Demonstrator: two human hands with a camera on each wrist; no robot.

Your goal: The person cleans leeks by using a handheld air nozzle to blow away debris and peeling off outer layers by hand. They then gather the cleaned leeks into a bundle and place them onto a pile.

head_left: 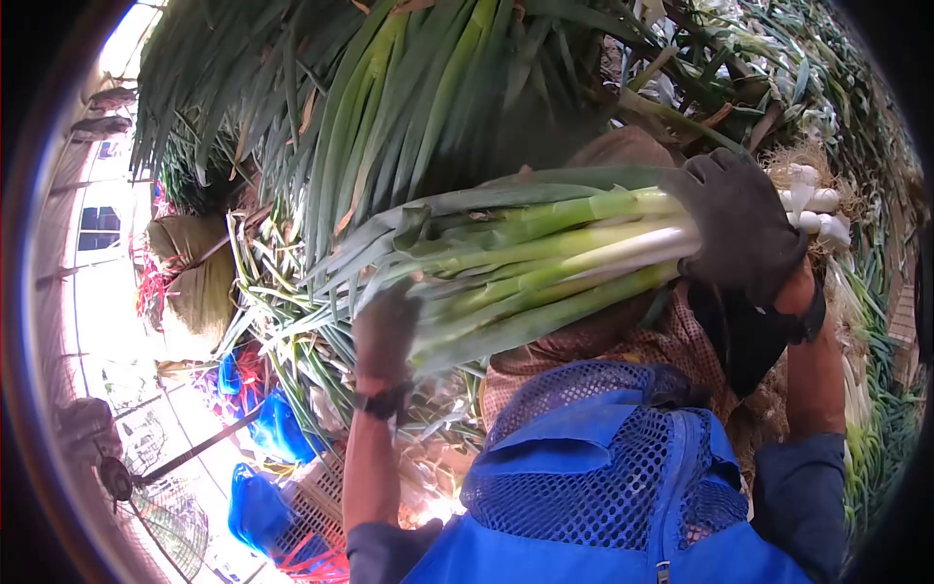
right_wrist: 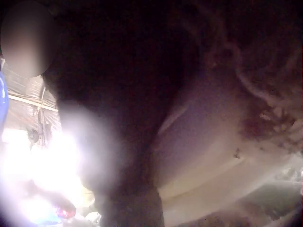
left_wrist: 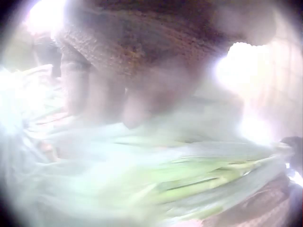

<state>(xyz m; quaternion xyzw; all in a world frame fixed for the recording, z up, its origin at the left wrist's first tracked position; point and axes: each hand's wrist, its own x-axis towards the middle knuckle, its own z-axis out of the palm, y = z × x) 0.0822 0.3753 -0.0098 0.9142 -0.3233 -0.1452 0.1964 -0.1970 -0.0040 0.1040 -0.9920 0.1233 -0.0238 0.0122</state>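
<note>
A bundle of large green onions [head_left: 584, 238] lies across the front of the body in the head view, white root ends to the right and leaves fanning left. My right hand [head_left: 735, 219], in a dark glove, grips the bundle around its white stems. The pale stems [right_wrist: 208, 175] and roots show beside the dark glove in the right wrist view. Blurred, my left hand [head_left: 386, 326] is at the leaf end. In the left wrist view, the fingers [left_wrist: 102, 97] of that hand point down loosely just over the green leaves [left_wrist: 189, 184].
More green onions [head_left: 389, 97] are heaped at the back, with others along the right side [head_left: 871, 419]. Cut leaves [head_left: 282, 302] lie scattered on the left. Blue plastic bags [head_left: 282, 428], a crate [head_left: 316, 496] and a standing fan [head_left: 165, 516] are at the lower left.
</note>
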